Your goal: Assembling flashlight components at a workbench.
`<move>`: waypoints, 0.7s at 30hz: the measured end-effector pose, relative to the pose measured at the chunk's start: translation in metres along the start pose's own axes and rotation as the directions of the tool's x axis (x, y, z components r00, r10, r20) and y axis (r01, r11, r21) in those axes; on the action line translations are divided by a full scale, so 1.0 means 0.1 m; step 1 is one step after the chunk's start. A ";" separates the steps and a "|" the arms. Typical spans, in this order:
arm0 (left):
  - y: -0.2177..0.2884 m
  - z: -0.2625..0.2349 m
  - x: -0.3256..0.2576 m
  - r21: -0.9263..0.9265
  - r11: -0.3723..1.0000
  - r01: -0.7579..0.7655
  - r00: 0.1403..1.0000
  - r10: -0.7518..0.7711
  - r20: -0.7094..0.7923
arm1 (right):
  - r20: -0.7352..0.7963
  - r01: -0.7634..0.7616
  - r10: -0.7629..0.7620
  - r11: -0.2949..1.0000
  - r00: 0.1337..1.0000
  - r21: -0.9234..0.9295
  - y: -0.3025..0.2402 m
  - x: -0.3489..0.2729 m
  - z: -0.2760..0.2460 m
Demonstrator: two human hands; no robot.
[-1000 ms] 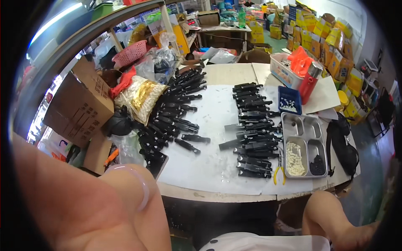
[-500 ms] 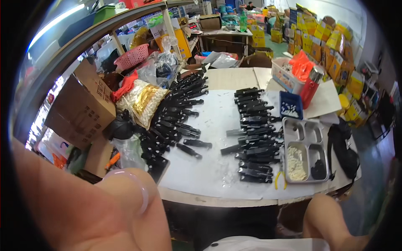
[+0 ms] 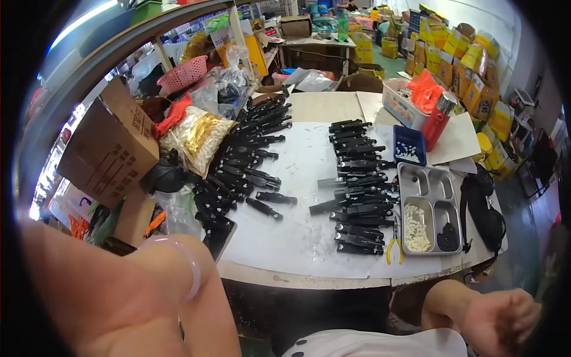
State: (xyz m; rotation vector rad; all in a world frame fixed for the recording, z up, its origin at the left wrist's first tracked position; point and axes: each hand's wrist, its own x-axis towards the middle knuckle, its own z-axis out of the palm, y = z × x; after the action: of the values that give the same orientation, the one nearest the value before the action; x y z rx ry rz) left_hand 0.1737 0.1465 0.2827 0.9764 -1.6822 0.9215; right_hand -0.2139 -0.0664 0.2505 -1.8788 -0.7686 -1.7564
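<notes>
My left hand looms large at the lower left, very near the camera. Its palm and wrist show, with a clear bracelet around the wrist; the fingers are hidden. At the lower right, off the table's front edge, my right hand is raised with its fingers curled in and nothing seen in them. The steel compartment tray, holding white and black small parts, is the nearest thing to it. Yellow-handled pliers lie left of the tray. Black clip-like parts lie in a column beside the pliers.
More black parts are heaped on the table's left, by a bag of white pieces and a cardboard box. A blue bin, a red flask and a black bag stand right. Shelving borders the left.
My right hand has come up into view at the lower right, its curled fingers now showing. My left hand stays close to the camera. The table and its things sit slightly shifted in the picture.
</notes>
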 end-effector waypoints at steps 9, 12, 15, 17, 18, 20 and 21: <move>-0.22 1.00 -0.38 0.182 0.960 0.215 0.877 -0.271 0.396 | -0.055 -0.696 0.696 0.705 0.716 -0.137 0.35 -1.85 0.69; -0.57 1.06 -1.51 0.458 0.889 0.005 0.589 -0.372 0.717 | 0.141 -0.758 0.770 0.637 0.622 -0.139 0.41 -2.19 1.13; -0.75 1.24 -2.03 0.417 0.909 -0.029 0.511 -0.345 0.787 | 0.315 -0.757 0.788 0.606 0.529 -0.244 0.43 -2.60 1.35; -0.83 1.33 -2.14 0.351 0.935 0.041 0.552 -0.314 0.773 | 0.415 -0.601 0.691 0.722 0.592 -0.344 0.47 -2.55 1.46; -0.89 1.38 -2.19 0.349 0.936 0.040 0.556 -0.311 0.771 | 0.413 -0.597 0.690 0.723 0.594 -0.348 0.49 -2.56 1.49; -0.95 1.48 -2.17 0.276 0.941 0.196 0.569 -0.339 0.749 | 0.361 -0.600 0.693 0.721 0.624 -0.348 0.46 -2.57 1.51; -0.98 1.48 -2.16 0.274 0.941 0.200 0.571 -0.339 0.748 | 0.364 -0.599 0.694 0.720 0.621 -0.351 0.46 -2.57 1.52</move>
State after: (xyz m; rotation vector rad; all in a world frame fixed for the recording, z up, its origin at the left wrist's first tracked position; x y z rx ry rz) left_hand 0.2605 0.0157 0.0510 1.9028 -2.0863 0.4039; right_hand -0.0786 -0.0227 -0.0158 -2.3582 0.0112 -0.9301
